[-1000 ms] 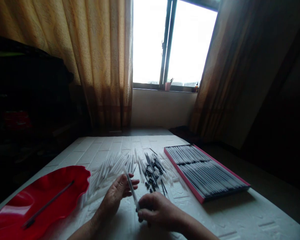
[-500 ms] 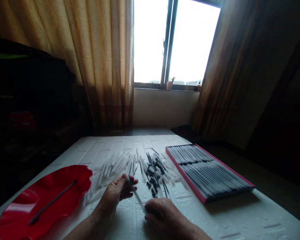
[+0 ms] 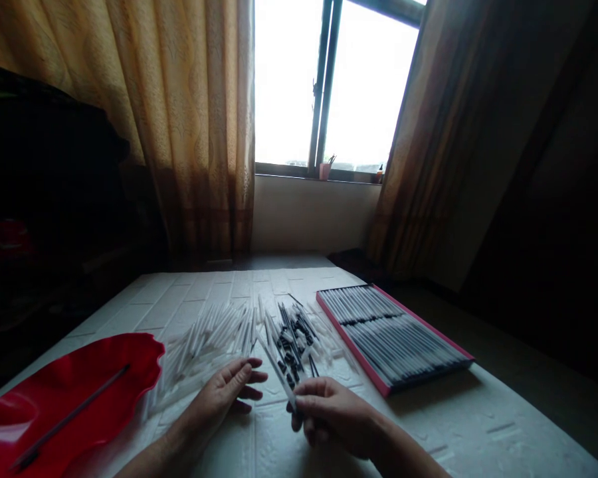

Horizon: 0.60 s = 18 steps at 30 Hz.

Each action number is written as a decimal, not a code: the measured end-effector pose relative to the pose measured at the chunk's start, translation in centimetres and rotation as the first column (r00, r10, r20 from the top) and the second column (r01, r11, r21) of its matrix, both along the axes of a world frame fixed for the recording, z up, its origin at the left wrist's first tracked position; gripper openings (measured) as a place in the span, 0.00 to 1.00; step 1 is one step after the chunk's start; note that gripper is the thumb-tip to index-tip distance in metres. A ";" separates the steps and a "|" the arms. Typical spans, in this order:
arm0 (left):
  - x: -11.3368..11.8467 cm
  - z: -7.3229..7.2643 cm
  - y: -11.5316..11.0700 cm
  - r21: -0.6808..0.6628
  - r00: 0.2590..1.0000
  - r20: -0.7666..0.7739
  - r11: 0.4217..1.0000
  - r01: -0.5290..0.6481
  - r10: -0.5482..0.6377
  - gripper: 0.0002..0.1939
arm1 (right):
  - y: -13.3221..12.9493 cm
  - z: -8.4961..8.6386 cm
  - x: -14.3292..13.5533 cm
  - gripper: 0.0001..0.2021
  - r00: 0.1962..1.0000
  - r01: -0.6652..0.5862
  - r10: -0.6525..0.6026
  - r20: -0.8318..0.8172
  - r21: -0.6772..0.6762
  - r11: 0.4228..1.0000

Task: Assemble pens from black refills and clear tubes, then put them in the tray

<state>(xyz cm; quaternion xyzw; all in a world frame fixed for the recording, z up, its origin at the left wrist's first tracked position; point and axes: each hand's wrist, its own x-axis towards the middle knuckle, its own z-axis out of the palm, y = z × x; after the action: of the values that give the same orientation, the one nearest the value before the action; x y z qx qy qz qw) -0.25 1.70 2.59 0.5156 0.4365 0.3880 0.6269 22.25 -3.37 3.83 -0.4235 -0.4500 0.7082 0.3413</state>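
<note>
My right hand [image 3: 335,410] pinches the lower end of a pale, see-through pen barrel [image 3: 277,372], which slants up and to the left. To its left, my left hand [image 3: 224,390] holds nothing; the fingers are apart, just short of the barrel. Beyond my hands lies a loose pile of clear pen barrels [image 3: 214,328]. Black caps [image 3: 290,364] and thin dark refills [image 3: 294,320] are heaped right of it. Whether the held barrel has a refill inside, I cannot tell.
A red wavy-rimmed dish [image 3: 152,362] at the left has one dark pen [image 3: 74,417] lying in it. At the right, a pink-edged box [image 3: 353,352] holds rows of pens [image 3: 398,335]. The white table [image 3: 174,292] reaches toward the curtained window [image 3: 363,86].
My left hand has let go of the barrel's upper end and opened. My right hand keeps hold, now lifted slightly. The whole view has shifted, so the scene sits further left.
</note>
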 end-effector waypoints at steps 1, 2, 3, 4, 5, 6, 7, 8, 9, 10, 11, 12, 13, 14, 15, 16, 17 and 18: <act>0.0 -0.1 0.0 0.008 1.000 -0.010 1.000 0.013 -0.013 0.28 | -0.1 0.1 0.2 0.23 1.000 0.011 -0.011 -0.006 0.001 1.000; 0.0 -0.2 -0.1 0.015 1.000 -0.018 1.000 0.025 -0.025 0.28 | -0.2 0.2 0.5 0.22 1.000 0.018 -0.018 -0.003 0.007 1.000; 0.0 -0.3 -0.1 0.022 0.999 -0.024 0.999 0.035 -0.035 0.28 | -0.3 0.3 0.8 0.22 1.000 0.026 -0.026 0.005 0.018 0.999; 0.0 -0.4 -0.1 0.029 0.999 -0.029 0.999 0.044 -0.043 0.27 | -0.4 0.6 1.3 0.21 0.999 0.038 -0.038 0.016 0.034 0.999; 0.0 -0.4 -0.1 0.034 0.998 -0.033 0.998 0.051 -0.050 0.27 | -0.5 0.9 2.0 0.21 0.998 0.053 -0.055 0.031 0.056 0.997; 0.0 -0.5 -0.1 0.040 0.998 -0.034 0.998 0.058 -0.057 0.27 | -0.5 1.4 2.9 0.22 0.996 0.073 -0.078 0.052 0.084 0.994; 0.0 -0.5 -0.1 0.045 0.997 -0.033 0.997 0.064 -0.063 0.26 | -0.3 1.9 4.0 0.22 0.990 0.097 -0.108 0.087 0.118 0.988; -0.1 -0.7 -0.1 0.050 0.997 -0.033 0.996 0.069 -0.068 0.27 | -0.1 2.4 5.3 0.23 0.978 0.123 -0.147 0.147 0.161 0.979; -0.1 -0.8 0.0 0.053 0.997 -0.034 0.996 0.072 -0.070 0.27 | 0.3 3.0 6.9 0.23 0.951 0.139 -0.192 0.243 0.217 0.966; -0.1 -1.0 0.0 0.055 0.997 -0.038 0.996 0.071 -0.069 0.28 | 0.7 3.6 8.7 0.23 0.891 0.159 -0.258 0.374 0.276 0.948; 0.0 -1.3 0.0 0.056 0.997 -0.043 0.996 0.065 -0.063 0.28 | 1.3 4.2 10.6 0.22 0.769 0.181 -0.356 0.531 0.354 0.918; 0.0 -1.5 0.1 0.058 0.997 -0.049 0.997 0.056 -0.053 0.29 | 2.0 4.7 12.6 0.20 0.593 0.181 -0.450 0.667 0.435 0.882; 0.1 -1.8 0.2 0.061 0.998 -0.057 0.997 0.043 -0.040 0.30 | 2.8 5.1 14.6 0.17 0.515 0.191 -0.487 0.705 0.460 0.867; 0.1 -2.0 0.3 0.065 0.997 -0.066 0.997 0.033 -0.029 0.32 | 3.5 5.5 16.5 0.15 0.456 0.206 -0.513 0.727 0.475 0.856; 0.2 -2.2 0.4 0.068 0.997 -0.076 0.997 0.027 -0.022 0.33 | 4.3 5.8 18.3 0.13 0.386 0.221 -0.533 0.753 0.485 0.846; 0.3 -2.3 0.5 0.072 0.996 -0.087 0.997 0.024 -0.017 0.34 | 5.0 5.9 19.9 0.12 0.312 0.232 -0.541 0.781 0.490 0.840; 0.3 -2.2 0.6 0.070 0.995 -0.098 0.997 0.028 -0.021 0.34 | 5.6 6.0 21.2 0.10 0.230 0.245 -0.538 0.811 0.486 0.839; 0.2 -2.2 0.7 0.063 0.994 -0.108 0.997 0.036 -0.029 0.34 | 6.3 6.0 22.3 0.09 0.150 0.254 -0.524 0.838 0.480 0.840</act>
<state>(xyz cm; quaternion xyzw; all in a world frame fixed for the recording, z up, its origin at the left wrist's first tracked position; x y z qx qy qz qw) -0.03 2.41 0.41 0.5628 0.4481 0.3637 0.5918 44.51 2.90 9.85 -0.8193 -0.5118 0.1382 0.2184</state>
